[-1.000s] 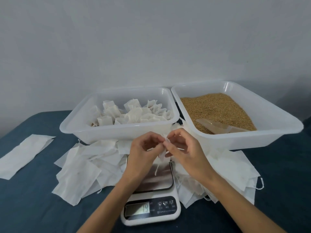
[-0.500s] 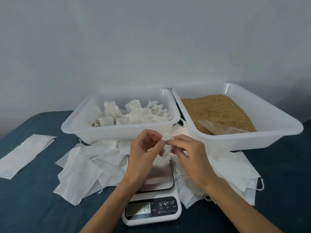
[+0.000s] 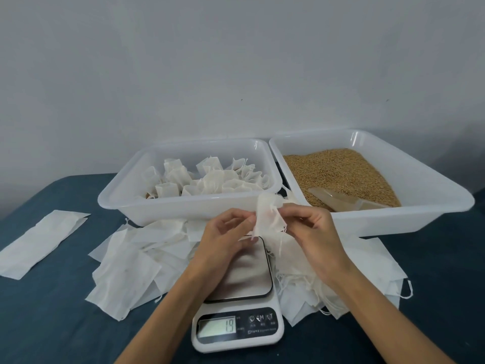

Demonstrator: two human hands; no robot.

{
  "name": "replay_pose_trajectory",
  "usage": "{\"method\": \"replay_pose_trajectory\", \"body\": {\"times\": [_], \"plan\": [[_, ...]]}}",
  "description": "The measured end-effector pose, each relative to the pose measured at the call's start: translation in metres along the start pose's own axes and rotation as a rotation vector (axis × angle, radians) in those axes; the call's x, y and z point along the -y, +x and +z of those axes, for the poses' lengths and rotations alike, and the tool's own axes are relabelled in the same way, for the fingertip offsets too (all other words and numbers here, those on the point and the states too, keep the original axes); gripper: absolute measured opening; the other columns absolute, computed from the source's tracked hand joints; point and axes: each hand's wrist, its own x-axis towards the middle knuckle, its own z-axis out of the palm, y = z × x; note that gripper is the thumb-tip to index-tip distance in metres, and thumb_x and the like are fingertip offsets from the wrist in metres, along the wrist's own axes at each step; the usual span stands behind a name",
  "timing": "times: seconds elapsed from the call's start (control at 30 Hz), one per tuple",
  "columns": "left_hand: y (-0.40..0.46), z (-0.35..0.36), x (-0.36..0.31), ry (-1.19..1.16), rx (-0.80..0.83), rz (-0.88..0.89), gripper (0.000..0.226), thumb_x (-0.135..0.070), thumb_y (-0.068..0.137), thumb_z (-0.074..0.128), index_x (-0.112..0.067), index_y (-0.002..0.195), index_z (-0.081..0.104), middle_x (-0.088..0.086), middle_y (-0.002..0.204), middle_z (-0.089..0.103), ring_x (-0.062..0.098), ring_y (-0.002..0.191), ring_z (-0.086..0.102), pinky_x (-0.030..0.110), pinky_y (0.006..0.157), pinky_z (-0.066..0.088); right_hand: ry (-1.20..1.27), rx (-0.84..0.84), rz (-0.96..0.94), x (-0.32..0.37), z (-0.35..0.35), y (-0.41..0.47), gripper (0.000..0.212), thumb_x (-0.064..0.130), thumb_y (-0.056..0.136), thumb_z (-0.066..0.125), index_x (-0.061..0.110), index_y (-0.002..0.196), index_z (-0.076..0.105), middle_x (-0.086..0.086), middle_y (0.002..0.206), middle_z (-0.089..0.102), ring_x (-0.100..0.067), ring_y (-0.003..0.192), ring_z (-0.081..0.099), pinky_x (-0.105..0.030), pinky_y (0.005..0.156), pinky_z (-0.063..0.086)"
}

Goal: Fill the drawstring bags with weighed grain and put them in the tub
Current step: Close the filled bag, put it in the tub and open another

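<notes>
Bag (image 3: pixel 267 219) above scale (image 3: pixel 237 292), pinched by left hand (image 3: pixel 225 237) and right hand (image 3: pixel 315 232); looks light, floppy; best held at its mouth.

A makeshift home packing spot — plain wall (image 3: pixel 236 61), cloth-covered table (image 3: pixel 52 324), kitchen scale (image 3: pixel 237 306).

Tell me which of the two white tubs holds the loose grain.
The right tub: it holds loose brown grain and a scoop, whereas the left tub holds filled drawstring bags.
</notes>
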Motion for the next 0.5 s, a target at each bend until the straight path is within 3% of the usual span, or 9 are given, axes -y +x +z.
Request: {"method": "replay_pose_trajectory", "body": {"times": [0.1, 0.2, 0.27, 0.33, 0.43, 0.5], "plan": [[-0.0001, -0.0027, -0.0022, -0.120, -0.011, 0.024, 0.014, -0.019, 0.072, 0.086, -0.017, 0.081, 0.075, 0.005, 0.088, 0.069, 0.016, 0.082, 0.063, 0.028, 0.081, 0.056, -0.078, 0.062, -0.072, 0.0012, -0.0024, 0.0003, 0.022, -0.012, 0.091, 0.059, -0.001, 0.096, 0.078, -0.011, 0.102, 0.077, -0.027, 0.100, 0.072, -0.028, 0.084, 0.058], [0.0018, -0.0075, 0.0015, 0.018, -0.157, 0.127, 0.016, -0.003, 0.087, 0.078, -0.019, 0.084, 0.079, -0.001, 0.087, 0.072, 0.010, 0.082, 0.063, 0.023, 0.080, 0.052, -0.129, -0.026, -0.133, 0.0042, 0.0005, -0.0019, 0.022, -0.001, 0.096, 0.061, 0.011, 0.100, 0.079, 0.000, 0.110, 0.074, -0.014, 0.103, 0.070, -0.022, 0.081, 0.055], [0.0028, -0.0101, 0.0042, 0.057, -0.206, 0.147, 0.024, 0.001, 0.093, 0.072, -0.020, 0.091, 0.082, -0.002, 0.085, 0.072, 0.007, 0.079, 0.062, 0.019, 0.077, 0.053, -0.133, -0.072, -0.167, 0.0054, 0.0015, -0.0038, 0.017, 0.014, 0.096, 0.067, 0.022, 0.087, 0.078, 0.004, 0.107, 0.070, -0.007, 0.091, 0.067, -0.018, 0.075, 0.053], [0.0027, -0.0095, 0.0043, 0.100, -0.218, 0.170, 0.024, 0.001, 0.093, 0.071, -0.020, 0.095, 0.082, -0.003, 0.082, 0.072, 0.008, 0.077, 0.062, 0.018, 0.077, 0.052, -0.205, -0.080, -0.218, 0.0054, 0.0011, -0.0060, 0.012, 0.028, 0.092, 0.072, 0.027, 0.080, 0.076, 0.005, 0.103, 0.066, -0.013, 0.078, 0.062, -0.021, 0.069, 0.051], [0.0022, -0.0056, 0.0032, 0.203, -0.238, 0.267, 0.029, 0.007, 0.092, 0.071, -0.019, 0.092, 0.082, -0.005, 0.079, 0.071, 0.010, 0.076, 0.060, 0.016, 0.075, 0.050, -0.358, -0.086, -0.274, 0.0034, 0.0012, -0.0068, 0.007, 0.026, 0.088, 0.079, 0.025, 0.083, 0.073, 0.007, 0.099, 0.065, -0.022, 0.067, 0.057, -0.033, 0.066, 0.050], [0.0003, -0.0018, 0.0024, 0.240, -0.235, 0.293, 0.031, 0.010, 0.091, 0.069, -0.019, 0.089, 0.081, -0.007, 0.075, 0.069, 0.008, 0.074, 0.060, 0.015, 0.072, 0.048, -0.474, -0.100, -0.305, 0.0012, 0.0025, -0.0072, 0.010, 0.022, 0.088, 0.078, 0.023, 0.082, 0.070, 0.008, 0.094, 0.065, -0.018, 0.063, 0.055, -0.030, 0.061, 0.049]]}}
